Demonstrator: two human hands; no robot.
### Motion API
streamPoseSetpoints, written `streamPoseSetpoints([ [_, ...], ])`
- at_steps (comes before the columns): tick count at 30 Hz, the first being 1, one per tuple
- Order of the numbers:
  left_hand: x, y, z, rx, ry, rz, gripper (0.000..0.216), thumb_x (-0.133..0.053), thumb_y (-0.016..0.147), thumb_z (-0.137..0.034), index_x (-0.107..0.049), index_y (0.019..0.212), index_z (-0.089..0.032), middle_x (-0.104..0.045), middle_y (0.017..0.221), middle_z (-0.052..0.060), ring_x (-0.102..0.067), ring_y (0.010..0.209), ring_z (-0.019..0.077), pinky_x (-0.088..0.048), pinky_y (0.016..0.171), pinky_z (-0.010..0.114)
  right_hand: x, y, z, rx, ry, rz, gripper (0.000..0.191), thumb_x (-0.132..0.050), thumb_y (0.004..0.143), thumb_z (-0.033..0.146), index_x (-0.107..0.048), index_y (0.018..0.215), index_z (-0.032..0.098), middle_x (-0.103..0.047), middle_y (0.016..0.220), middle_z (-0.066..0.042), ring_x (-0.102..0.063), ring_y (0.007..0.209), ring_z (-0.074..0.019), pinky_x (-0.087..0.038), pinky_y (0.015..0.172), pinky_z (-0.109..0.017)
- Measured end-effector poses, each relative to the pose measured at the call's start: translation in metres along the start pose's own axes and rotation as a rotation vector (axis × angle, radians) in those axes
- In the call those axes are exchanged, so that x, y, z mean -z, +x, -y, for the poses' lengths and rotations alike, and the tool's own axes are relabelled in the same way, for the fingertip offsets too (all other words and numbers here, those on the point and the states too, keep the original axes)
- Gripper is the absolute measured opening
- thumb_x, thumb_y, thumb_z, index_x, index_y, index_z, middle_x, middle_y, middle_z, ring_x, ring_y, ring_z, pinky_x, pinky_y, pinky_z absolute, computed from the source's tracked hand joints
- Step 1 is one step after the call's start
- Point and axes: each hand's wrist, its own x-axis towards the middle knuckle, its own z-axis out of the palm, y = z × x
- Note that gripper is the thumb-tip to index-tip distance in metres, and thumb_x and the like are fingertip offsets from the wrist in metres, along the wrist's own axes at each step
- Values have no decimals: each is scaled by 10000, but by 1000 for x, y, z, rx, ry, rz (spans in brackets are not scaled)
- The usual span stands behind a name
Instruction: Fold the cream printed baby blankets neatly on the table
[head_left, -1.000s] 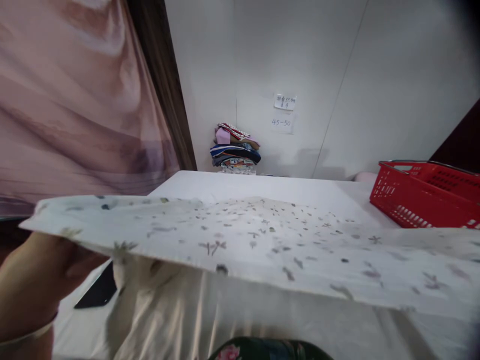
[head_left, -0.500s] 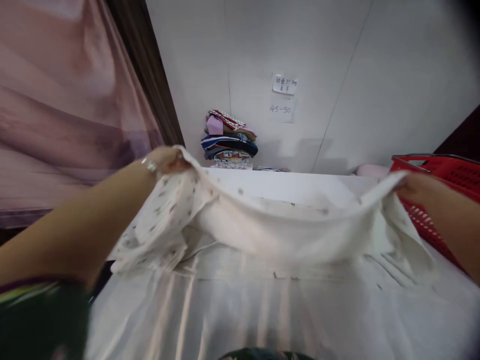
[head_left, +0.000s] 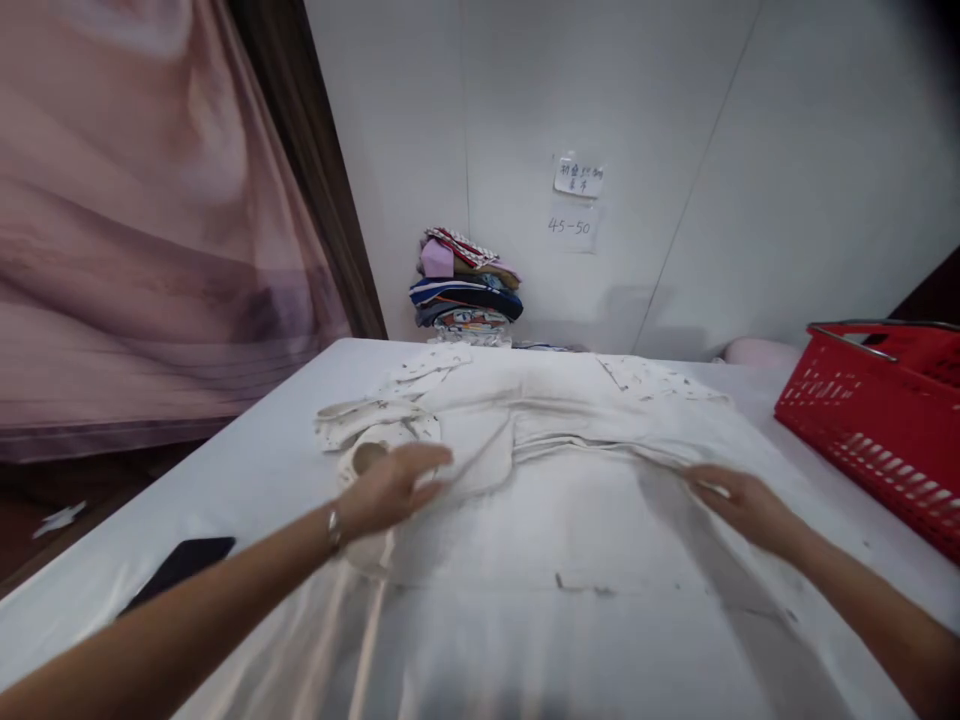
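Observation:
A white garment [head_left: 480, 445] with small dark prints lies spread and rumpled across the white table. Its far edge is near the back, and folds bunch at its left side. My left hand [head_left: 394, 485], with a bracelet at the wrist, is over the garment's left part. Its fingers stretch to the right with the thumb apart, and nothing shows between them. On the right, my right hand [head_left: 739, 500] pinches the garment's near edge between thumb and fingers.
A red plastic basket [head_left: 877, 410] stands at the table's right side. Folded clothes are stacked [head_left: 469, 290] against the back wall, under paper labels [head_left: 574, 205]. A dark phone-like slab [head_left: 180, 565] lies at left on the white table [head_left: 277, 440]. Pink curtain [head_left: 165, 220] hangs at left.
The garment was held up between both hands and has come down onto the table. Both hands have lowered and moved inward; my left hand has let go of the cloth.

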Motion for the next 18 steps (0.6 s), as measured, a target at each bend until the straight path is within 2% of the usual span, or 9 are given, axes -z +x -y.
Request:
streamPoseSetpoints([
  [1,-8,-27,-6,-74,29,47,345,-469,835,-346,-560,1149,-235,-606,1159,51,-540,1079,226,-423,946,399,-12,-22,-11,-21,-6,29,431,-485,785,496,-623,1118,260,-569,1220,-61,-537,1094,-291,-501,847,-398],
  [3,-18,-71,-13,-112,86,137,366,-517,800,-344,-541,1165,-320,-573,1213,10,-526,1099,220,-392,984,395,-29,-61,-32,-26,-22,21,448,-527,754,490,-584,1175,347,-529,1269,-28,-487,1157,-298,-427,954,-430],
  [5,-21,-99,-11,-61,143,156,415,-571,748,-368,-529,1160,-367,-580,1202,-9,-534,1082,234,-355,1010,425,-40,-92,-53,37,-62,-34,486,-585,705,460,-522,1185,490,-484,1304,44,-418,1216,-275,-329,1032,-390],
  [7,-18,-114,-3,42,199,136,390,-545,756,-370,-535,1145,-362,-594,1180,-10,-544,1059,241,-376,968,426,-44,-112,-72,86,-76,-93,580,-616,668,424,-443,1203,565,-437,1331,89,-391,1232,-250,-298,1034,-342],
  [10,-13,-121,12,172,259,110,299,-430,818,-317,-558,1087,-336,-616,1119,-27,-559,1010,222,-416,860,354,-41,-127,-98,127,-92,-134,622,-612,641,374,-427,1197,582,-450,1315,99,-419,1205,-255,-310,1011,-354],
  [13,-15,-116,18,233,330,130,370,-421,773,-197,-544,1103,-312,-611,1085,-16,-560,969,216,-402,806,317,-32,-123,-120,113,-115,-221,553,-581,598,305,-545,1080,574,-576,1180,82,-506,1113,-303,-345,987,-424],
  [16,-14,-103,17,288,490,165,447,-404,710,-76,-564,1096,-236,-622,988,39,-574,864,208,-392,726,310,-19,-108,-128,57,-121,-311,420,-530,585,287,-676,931,477,-658,1040,25,-567,1023,-333,-402,943,-448],
  [18,-1,-94,17,357,617,157,349,-385,723,-48,-621,949,-172,-627,887,67,-570,791,201,-381,671,302,-4,-99,-123,-27,-155,-349,304,-478,652,318,-719,825,387,-695,902,-37,-621,904,-338,-487,826,-446],
])
